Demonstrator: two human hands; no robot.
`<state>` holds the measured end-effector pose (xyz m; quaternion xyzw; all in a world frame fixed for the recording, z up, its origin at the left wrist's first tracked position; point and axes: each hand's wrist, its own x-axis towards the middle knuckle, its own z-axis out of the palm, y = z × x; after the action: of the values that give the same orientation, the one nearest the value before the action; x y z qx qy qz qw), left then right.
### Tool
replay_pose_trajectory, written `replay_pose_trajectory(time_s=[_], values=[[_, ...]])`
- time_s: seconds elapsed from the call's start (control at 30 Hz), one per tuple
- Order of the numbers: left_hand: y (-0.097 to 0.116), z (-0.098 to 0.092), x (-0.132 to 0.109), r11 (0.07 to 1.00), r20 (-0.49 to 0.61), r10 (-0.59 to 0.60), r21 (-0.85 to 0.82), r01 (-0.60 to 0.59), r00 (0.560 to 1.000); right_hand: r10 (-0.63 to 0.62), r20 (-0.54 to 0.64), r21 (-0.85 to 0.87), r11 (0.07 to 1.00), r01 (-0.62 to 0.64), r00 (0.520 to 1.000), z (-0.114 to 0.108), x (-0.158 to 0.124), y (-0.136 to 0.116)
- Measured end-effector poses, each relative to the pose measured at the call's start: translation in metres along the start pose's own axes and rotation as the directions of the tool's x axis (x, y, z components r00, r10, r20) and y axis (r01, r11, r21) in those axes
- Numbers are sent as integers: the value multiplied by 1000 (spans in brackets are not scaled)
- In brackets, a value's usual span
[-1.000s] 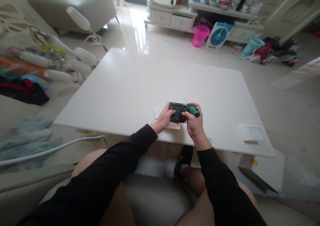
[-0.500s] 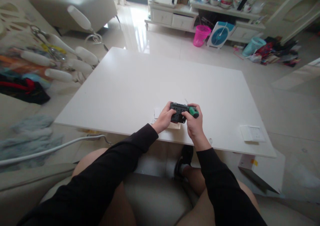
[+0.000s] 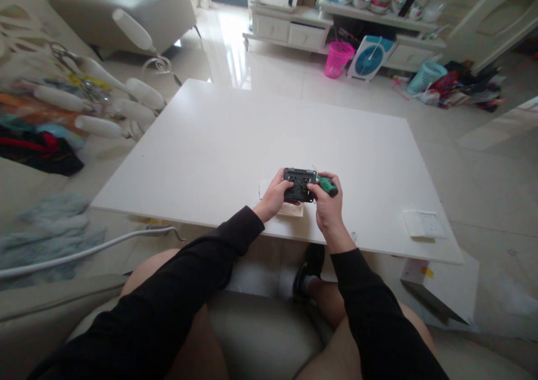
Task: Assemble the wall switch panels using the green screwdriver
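Over the near edge of the white table [image 3: 235, 144] I hold a small black boxy part [image 3: 299, 184] between both hands. My left hand [image 3: 274, 198] grips its left side, fingers closed round it. My right hand [image 3: 328, 206] is closed on a green-handled screwdriver [image 3: 326, 185] and also presses against the part's right side. The screwdriver's thin shaft points away, behind the part. Under my hands lie a white plate and a pale flat piece [image 3: 290, 209].
A white switch plate [image 3: 423, 223] lies at the table's near right corner. A cardboard box [image 3: 437, 287] stands on the floor below it. A rack with white pegs and clothes [image 3: 84, 105] is at the left. A pink basket [image 3: 337, 59] and fan [image 3: 368, 59] stand far back.
The black part has been tilted up a little and raised slightly in my hands. The hands stay in the same place.
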<state>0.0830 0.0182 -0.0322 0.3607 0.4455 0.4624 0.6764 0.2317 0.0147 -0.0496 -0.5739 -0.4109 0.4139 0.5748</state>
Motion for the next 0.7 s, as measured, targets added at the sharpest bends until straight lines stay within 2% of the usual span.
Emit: replay_pose_trajectory(time_s=[0.1,0.2,0.27,0.33,0.43,0.53,0.6,0.7], values=[[2,-2,2,1000,-37,9,-8,-9,999,-69,-5,-18,997,68,998,-3,1,-1],[3,-2,6,999,-53,14,32,-12,998,-252,46,-144,956,256,967,-8,0,-11],[3,-3,9,997,-38,13,77,-10,999,-376,159,-251,879,406,913,-13,-1,-19],[2,-3,12,988,-8,44,147,-43,999,-448,320,-334,771,542,835,-17,-2,-26],[0,-6,16,947,54,140,283,-150,989,-454,533,-370,635,678,715,-20,-1,-28],[-1,-10,17,900,111,172,387,-202,979,-427,632,-378,558,739,646,-20,0,-24],[1,-11,16,880,142,176,420,-220,974,-421,635,-388,551,739,648,-19,-1,-22],[9,-14,13,904,172,113,391,-173,979,-424,581,-401,594,698,695,-23,-1,-22]])
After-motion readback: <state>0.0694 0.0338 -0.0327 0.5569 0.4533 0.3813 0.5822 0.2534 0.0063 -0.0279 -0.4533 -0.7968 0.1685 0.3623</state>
